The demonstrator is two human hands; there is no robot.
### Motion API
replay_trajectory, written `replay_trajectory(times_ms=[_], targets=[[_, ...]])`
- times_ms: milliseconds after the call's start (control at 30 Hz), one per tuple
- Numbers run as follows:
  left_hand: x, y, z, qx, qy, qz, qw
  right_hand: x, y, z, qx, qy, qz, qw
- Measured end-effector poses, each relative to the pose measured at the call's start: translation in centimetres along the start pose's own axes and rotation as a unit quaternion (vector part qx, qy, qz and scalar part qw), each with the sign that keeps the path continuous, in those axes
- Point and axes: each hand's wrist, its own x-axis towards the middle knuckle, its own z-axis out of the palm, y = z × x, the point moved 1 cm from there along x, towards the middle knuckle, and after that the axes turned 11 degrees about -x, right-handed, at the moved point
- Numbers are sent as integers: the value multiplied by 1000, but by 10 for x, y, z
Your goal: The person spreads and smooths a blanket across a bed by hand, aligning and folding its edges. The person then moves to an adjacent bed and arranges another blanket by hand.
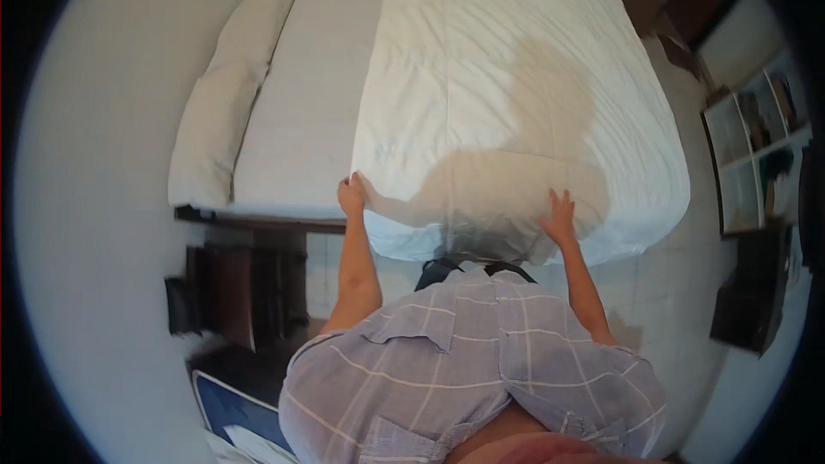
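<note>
A white duvet (481, 60) covers the right part of the bed, with wrinkles running across it and my shadow lying over it. My left hand (351, 194) is closed on the duvet's edge, at the near corner where it meets the bare pale sheet (301, 120). Farther right, my right hand (559, 218) rests on the duvet near the bed's close side, its fingers spread. Two pillows, a near one (210, 137) and a far one (258, 26), lie at the left end of the bed.
Below the bed's left end stands a dark wooden nightstand (249, 292). A shelf unit (760, 142) with items in it is along the right wall, with a dark box-like piece (752, 292) below. Tiled floor (653, 309) shows at the right. A blue, white-edged object (232, 408) sits at lower left.
</note>
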Motion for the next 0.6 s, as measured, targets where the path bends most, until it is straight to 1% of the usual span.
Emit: replay_trajectory(times_ms=[33, 67, 100, 167, 200, 233, 267, 300, 367, 400, 467, 567, 600], targets=[[7, 7, 3, 22, -19, 1, 1000, -8, -33, 1, -1, -11, 21, 1000], [13, 10, 12, 46, -36, 0, 998, -11, -51, 9, -2, -24, 41, 999], [16, 10, 18, 66, -53, -4, 996, -12, -62, 12, 11, -13, 68, 998], [18, 7, 18, 3, -136, 44, 990, -10, -84, 14, 37, 5, 112, 993], [17, 5, 20, -24, -173, 67, 982, -6, -78, 25, 28, 1, 111, 993], [10, 18, 5, -50, -185, 70, 979, -3, -66, 38, 18, -3, 108, 994], [-8, 53, -21, -75, -196, 71, 975, -1, -65, 48, 8, -9, 106, 994], [-20, 77, -46, -100, -209, 71, 970, -3, -72, 43, 35, -32, 130, 990], [-31, 89, -77, -167, -200, 98, 960, -17, -74, 17, 81, -80, 178, 977], [-36, 91, -84, -205, -194, 114, 952, -19, -71, 27, 60, -59, 160, 984], [-27, 55, -78, -129, -182, 100, 970, -18, -49, 65, 19, -11, 130, 991], [3, -20, -49, 16, -187, 75, 979, -36, -61, 41, 94, -90, 168, 977], [11, -43, -39, 78, -187, 65, 977, -42, -53, 59, 102, -102, 172, 975]])
